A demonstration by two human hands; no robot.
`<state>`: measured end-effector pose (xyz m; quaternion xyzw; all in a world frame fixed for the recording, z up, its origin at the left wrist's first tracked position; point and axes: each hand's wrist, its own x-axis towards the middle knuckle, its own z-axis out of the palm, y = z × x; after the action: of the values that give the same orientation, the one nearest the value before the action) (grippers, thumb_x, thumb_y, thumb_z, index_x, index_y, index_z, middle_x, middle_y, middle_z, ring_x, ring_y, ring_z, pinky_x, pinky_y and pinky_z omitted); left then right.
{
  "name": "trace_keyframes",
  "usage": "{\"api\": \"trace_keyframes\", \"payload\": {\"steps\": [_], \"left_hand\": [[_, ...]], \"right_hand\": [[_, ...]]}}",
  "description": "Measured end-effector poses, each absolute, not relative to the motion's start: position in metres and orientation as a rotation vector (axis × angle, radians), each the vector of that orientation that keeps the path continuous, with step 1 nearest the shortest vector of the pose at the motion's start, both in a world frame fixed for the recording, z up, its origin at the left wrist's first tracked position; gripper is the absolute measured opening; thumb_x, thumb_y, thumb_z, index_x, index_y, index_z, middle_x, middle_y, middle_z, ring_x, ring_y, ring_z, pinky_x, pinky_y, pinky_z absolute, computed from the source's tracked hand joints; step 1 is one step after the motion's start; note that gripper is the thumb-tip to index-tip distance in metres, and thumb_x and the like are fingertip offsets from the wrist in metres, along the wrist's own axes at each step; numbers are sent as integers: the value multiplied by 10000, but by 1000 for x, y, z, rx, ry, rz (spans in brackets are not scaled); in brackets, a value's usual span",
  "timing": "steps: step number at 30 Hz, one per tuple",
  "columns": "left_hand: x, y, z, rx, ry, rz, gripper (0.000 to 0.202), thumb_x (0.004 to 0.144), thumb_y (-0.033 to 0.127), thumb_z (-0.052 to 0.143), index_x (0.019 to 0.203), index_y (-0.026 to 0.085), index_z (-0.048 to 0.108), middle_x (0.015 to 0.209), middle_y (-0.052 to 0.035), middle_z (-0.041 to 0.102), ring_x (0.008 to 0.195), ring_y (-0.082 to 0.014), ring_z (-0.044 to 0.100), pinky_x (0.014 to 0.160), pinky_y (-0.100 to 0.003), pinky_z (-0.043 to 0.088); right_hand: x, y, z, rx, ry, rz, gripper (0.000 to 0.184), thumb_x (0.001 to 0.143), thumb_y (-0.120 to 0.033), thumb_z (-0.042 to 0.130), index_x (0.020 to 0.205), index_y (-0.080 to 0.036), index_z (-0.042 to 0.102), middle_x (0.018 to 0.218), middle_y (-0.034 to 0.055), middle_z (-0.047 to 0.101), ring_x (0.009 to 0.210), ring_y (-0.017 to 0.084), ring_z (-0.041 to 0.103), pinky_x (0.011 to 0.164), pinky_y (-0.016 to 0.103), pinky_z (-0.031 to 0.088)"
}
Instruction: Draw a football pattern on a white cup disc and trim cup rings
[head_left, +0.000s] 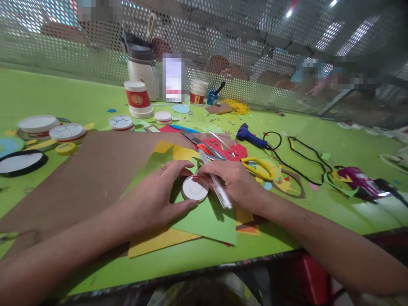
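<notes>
My left hand (156,191) curves its thumb and fingers around a small round white disc (195,188) with a faint angular line drawn on its face. A ring shows on one of its fingers. My right hand (237,182) is closed at the disc's far right edge, with a long, clear whitish stick (221,193) in it; the stick's exact kind is unclear. Beneath both hands lies a sheet of green paper (204,225) over yellow paper (159,243). Just beyond my fingers are an open-bladed pair of scissors (191,137) and red paper scraps (237,149).
Brown cardboard (105,170) spreads to the left, near white round lids (68,131) and a black-rimmed ring (22,162). Red-and-white paper cups (137,98) stand at the back. Rightward lie a blue glue gun (251,137), its black cord and yellow-handled scissors (261,170).
</notes>
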<state>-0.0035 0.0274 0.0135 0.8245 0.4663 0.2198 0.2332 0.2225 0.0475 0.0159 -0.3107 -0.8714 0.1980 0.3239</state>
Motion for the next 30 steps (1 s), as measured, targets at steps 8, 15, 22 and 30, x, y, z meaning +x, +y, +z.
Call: {"api": "trace_keyframes", "payload": {"steps": [8,15,22,30], "left_hand": [[-6,27,8,2251,1271,620,570,866,574,668,1284,217,515,1230,-151,703,1091,-361,694,886,-514,561],[-6,25,6,2344,1225,675,433,921,533,648,1174,198,543,1084,-106,689,945,-298,690,786,-422,541],[-7,24,8,2383,1219,609,368,944,505,620,1122,186,569,1019,-95,666,883,-277,653,720,-392,502],[-8,23,8,2447,1195,556,370,970,503,598,1164,188,571,1048,-101,642,905,-292,629,747,-421,504]], "right_hand": [[229,40,14,-760,-2397,164,183,1021,-177,584,960,-121,746,755,42,632,653,162,542,620,278,397],[230,32,17,-671,-2535,-41,285,1039,-133,504,946,-138,773,696,17,526,637,170,459,584,302,285],[232,28,25,-799,-2535,246,216,1024,-152,555,1020,-111,768,779,59,637,667,179,561,608,287,377],[233,26,38,-839,-2361,404,85,930,-153,745,1003,-109,739,795,30,705,646,136,581,622,251,423]]}}
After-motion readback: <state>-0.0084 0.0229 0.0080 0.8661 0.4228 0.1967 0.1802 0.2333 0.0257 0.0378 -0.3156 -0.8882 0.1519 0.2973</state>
